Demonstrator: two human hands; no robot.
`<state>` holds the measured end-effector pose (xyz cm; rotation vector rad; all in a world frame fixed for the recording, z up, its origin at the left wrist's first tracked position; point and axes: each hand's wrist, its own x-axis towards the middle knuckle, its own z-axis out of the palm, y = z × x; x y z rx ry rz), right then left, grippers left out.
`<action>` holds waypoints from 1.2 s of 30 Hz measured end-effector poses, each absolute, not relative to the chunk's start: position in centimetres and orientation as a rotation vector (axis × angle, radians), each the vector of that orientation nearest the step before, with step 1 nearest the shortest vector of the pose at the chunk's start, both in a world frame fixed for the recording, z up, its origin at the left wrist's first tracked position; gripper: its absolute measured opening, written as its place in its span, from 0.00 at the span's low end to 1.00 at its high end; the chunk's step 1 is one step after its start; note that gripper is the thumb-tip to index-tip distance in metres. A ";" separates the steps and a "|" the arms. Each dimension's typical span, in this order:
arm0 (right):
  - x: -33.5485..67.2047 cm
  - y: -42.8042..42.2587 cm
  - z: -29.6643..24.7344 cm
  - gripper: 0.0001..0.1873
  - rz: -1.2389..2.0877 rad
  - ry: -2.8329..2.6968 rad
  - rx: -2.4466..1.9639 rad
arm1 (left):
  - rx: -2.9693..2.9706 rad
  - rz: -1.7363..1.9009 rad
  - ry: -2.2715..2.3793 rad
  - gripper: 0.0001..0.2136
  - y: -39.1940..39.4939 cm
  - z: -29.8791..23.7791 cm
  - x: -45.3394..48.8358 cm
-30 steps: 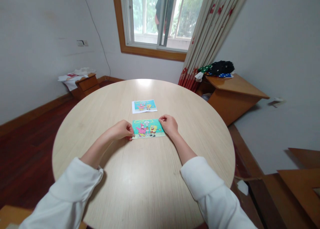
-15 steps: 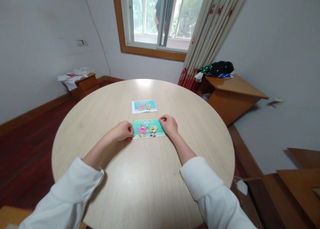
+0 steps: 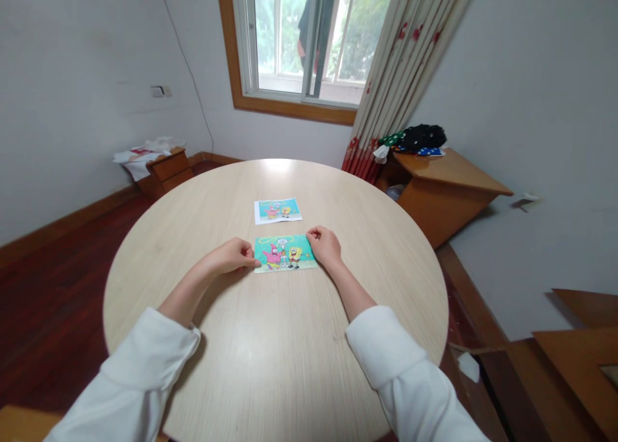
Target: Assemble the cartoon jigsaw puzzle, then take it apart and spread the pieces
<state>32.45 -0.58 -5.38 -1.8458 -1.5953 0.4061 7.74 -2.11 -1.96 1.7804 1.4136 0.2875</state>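
Note:
A rectangular cartoon picture (image 3: 284, 254) lies flat on the round table, with a pink starfish, a pale figure and a yellow sponge on a turquoise ground. My left hand (image 3: 235, 255) has its fingers curled and its thumb at the picture's lower left edge. At the upper right corner, the fingertips of my right hand (image 3: 325, 244) are pinched together on the border. Just beyond lies a smaller paper print (image 3: 279, 211) of the same scene, with a white margin and no hand on it.
The round wooden table (image 3: 270, 339) fills the middle. A tilted wooden cabinet (image 3: 444, 191) bearing dark cloth (image 3: 420, 138) stands at the right, beside a curtain (image 3: 386, 75). Back left is a small drawer unit (image 3: 168, 166) with white cloth on it. A window (image 3: 290, 36) is behind.
The camera view has shifted slightly, so the table sits a little lower in the frame. Both hands keep their places at the picture's edges; my left fingers have shifted slightly.

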 end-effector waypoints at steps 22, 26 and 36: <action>29.4 -5.6 -4.7 0.35 0.248 -2.220 -1.948 | 2.416 0.122 1.974 0.30 -5.6 -4.8 14.1; 29.3 -5.0 -4.5 0.34 0.247 -2.205 -1.976 | 2.413 0.154 1.977 0.30 -4.9 -5.0 14.2; 29.4 -4.7 -4.5 0.34 0.295 -2.147 -1.919 | 2.371 0.282 1.931 0.31 -4.6 -4.9 14.1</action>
